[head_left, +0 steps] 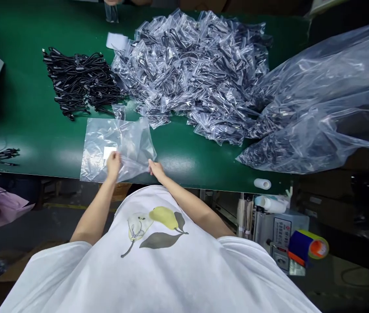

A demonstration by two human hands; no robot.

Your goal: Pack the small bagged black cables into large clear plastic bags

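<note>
A large clear plastic bag [135, 139] lies near the table's front edge. My left hand [113, 166] is closed on the bag's near part, right beside a white label [108, 154]. At the bag's right corner, my right hand [156, 169] pinches the plastic, and the film is drawn into folds between the two hands. Just beyond the bag lies a small clear bag [119, 111] with something dark in it. Behind it on the left is a pile of black cables [80, 78]; to the right spreads a big heap of small bagged cables [197, 74].
Large clear sacks [318, 117] with dark contents cover the table's right end. A white roll [262, 184] lies at the front edge. Below stands a grey machine [280, 234] with tape rolls [317, 248]. A pink-sleeved person [1, 204] is at left; another person's hands show at the far edge.
</note>
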